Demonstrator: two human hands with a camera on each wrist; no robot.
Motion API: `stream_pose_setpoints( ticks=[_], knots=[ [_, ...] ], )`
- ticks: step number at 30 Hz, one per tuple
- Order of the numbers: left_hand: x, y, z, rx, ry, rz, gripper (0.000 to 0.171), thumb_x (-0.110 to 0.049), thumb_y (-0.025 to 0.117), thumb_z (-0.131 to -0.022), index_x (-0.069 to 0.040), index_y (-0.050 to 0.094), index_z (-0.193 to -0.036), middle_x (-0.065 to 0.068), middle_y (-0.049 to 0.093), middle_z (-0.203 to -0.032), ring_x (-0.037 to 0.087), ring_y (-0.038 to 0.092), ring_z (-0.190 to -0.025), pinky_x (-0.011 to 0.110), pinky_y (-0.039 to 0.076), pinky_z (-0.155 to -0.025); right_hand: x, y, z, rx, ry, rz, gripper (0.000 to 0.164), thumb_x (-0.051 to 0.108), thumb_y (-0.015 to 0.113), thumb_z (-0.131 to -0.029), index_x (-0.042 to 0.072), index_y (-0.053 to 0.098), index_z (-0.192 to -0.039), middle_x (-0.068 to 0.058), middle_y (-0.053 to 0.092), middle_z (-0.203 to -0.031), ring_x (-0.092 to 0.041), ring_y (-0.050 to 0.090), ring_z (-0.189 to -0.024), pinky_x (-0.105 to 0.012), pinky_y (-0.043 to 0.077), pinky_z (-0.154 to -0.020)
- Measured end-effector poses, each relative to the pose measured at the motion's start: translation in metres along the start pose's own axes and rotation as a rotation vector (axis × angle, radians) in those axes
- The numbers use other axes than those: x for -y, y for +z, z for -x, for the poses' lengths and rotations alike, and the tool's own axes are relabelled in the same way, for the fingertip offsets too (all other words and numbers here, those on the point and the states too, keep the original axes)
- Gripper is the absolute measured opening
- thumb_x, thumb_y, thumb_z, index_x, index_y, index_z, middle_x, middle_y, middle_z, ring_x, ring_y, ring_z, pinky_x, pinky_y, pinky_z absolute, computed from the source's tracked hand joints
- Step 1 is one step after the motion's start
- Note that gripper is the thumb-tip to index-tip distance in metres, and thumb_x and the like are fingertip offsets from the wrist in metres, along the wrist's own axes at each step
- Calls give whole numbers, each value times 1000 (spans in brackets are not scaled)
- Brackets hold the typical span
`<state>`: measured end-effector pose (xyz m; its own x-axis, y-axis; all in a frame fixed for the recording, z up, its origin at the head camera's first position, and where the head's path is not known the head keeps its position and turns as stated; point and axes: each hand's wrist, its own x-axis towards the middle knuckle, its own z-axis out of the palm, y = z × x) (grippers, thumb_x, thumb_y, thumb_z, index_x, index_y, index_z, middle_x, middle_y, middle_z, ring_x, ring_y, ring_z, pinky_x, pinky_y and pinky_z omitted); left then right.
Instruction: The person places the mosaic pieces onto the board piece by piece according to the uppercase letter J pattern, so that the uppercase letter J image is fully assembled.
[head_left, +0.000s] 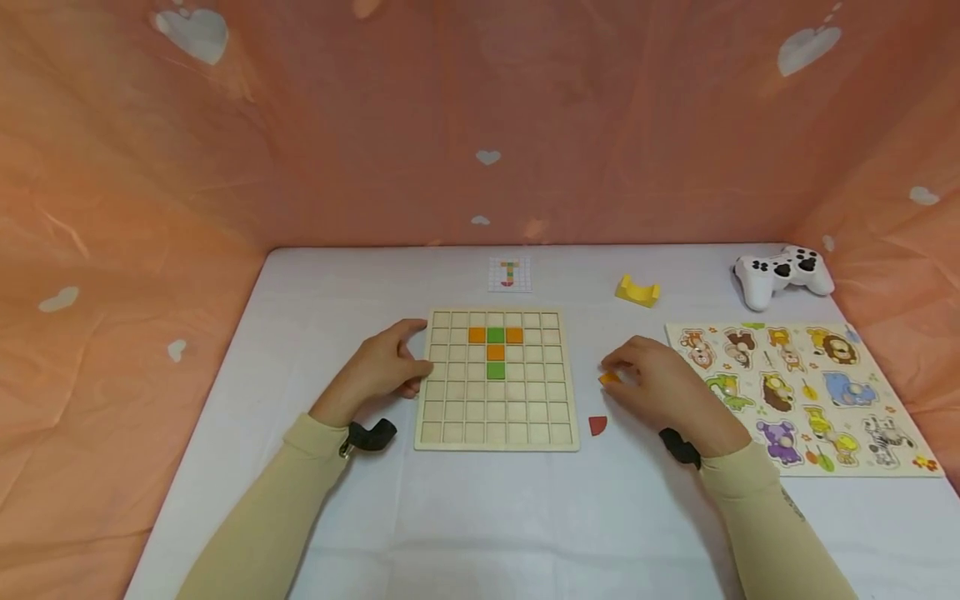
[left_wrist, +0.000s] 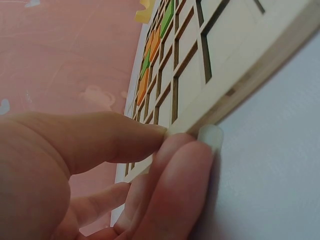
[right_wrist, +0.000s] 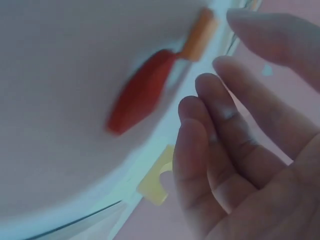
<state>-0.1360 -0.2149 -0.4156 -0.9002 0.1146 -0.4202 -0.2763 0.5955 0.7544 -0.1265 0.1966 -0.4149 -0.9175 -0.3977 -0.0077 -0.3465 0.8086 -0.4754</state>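
Grid board (head_left: 453,411): left hand (head_left: 378,364) pinches edge; right hand (head_left: 663,387) parted near orange tile (head_left: 609,378), red piece (head_left: 597,426), animal puzzle (head_left: 802,467).

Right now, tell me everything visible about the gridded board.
The gridded board is pale, apparently wood, with a plain rim and seven rows of seven square recesses. Three orange tiles and two green tiles sit in it, forming a T. It lies flat on the white tabletop, face up; the left grip touches its left edge.
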Motion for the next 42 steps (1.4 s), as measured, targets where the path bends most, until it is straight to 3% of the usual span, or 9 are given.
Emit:
stream_pose_setpoints(
  ticks=[4, 11, 25, 30, 34, 42],
  knots=[
    [2, 0, 2, -2, -9, 12, 80, -15, 77, -98, -20, 38, -167, 12, 70, -91, 19, 72, -69, 30, 64, -68, -4, -1, 4, 39, 13, -4, 19, 18, 79, -96, 11, 81, -114, -4, 73, -109, -20, 61, -93, -39, 54, -83],
    [3, -2, 3, -1, -5, 22, 80, -15, 76, -98, -19, 37, -168, 12, 70, -91, 18, 72, -70, 30, 64, -68, -7, -2, 3, 67, 7, 13, 22, 11, 78, -94, 9, 80, -116, -6, 71, -113, -20, 61, -94, -39, 54, -84],
    [1, -1, 3, -8, 4, 8, 80, -14, 77, -97, -17, 38, -167, 11, 68, -89, 16, 71, -67, 29, 64, -66, -9, -2, 3, 58, 29, 6, 17, 16, 80, -94, 11, 81, -110, -5, 72, -110, -19, 59, -91, -37, 53, -81],
    [-1, -2, 4, -6, 7, -5, 80, -15, 77, -97, -16, 38, -167, 10, 68, -89, 16, 71, -67, 28, 63, -66, -6, 0, 1, 21, -7, 11, 14, 21, 81, -95, 13, 82, -106, -2, 73, -107, -22, 65, -96, -44, 57, -88],
    [-1, -3, 5, -8, 7, -15, 80, -15, 77, -97, -16, 37, -167, 10, 68, -88, 16, 71, -67, 28, 63, -66, 4, 4, -8, -4, -38, -9, 13, 23, 80, -96, 13, 82, -105, 0, 75, -106, -25, 70, -106, -49, 58, -99],
    [-1, -1, 5, -4, 13, 2, 79, -15, 77, -98, -17, 39, -166, 11, 69, -89, 17, 71, -67, 29, 64, -66, 47, 19, -30, 35, -92, -11, 15, 26, 82, -95, 13, 81, -103, 1, 73, -106, -21, 67, -101, -45, 59, -95]
  ],
)
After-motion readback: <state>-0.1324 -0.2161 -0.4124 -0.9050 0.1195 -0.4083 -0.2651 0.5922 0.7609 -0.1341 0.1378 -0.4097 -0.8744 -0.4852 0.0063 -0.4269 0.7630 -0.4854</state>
